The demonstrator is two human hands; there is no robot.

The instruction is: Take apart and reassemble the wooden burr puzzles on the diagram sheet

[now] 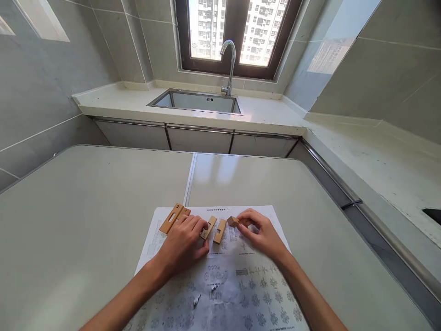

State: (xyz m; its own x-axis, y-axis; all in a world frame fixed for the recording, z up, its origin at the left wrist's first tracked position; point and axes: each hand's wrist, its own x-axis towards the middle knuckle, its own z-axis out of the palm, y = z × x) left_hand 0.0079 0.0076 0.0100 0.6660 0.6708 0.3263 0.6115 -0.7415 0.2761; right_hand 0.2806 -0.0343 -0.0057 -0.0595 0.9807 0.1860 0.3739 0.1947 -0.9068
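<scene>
held block: a small wooden block (232, 221) was at the far part of the paper, right of the other pieces, its end angled toward the viewer.
right hand: the right hand (259, 230) had thumb and fingertips pinched together on the block's right side.
left hand: the left hand (186, 238) was curled palm down, its fingers against a notched wooden bar (211, 221); whether they gripped it, one could not tell.
second notched piece: a shorter notched block (221, 229) lay between the hands, apart from both.
slotted piece: a wooden bar with a long slot (167, 224), marked "2", lay left of the left hand, beside another wooden bar (185, 212) partly hidden by that hand.
paper: a printed diagram sheet (248, 262) lay under the pieces, with two small dark marks toward its near middle.
table: the pale table (103, 197) spread around it, a seam running toward the far edge.
far side: a steel sink (193, 108) with a curved faucet (233, 59) stood below a dark-framed window (235, 37).
</scene>
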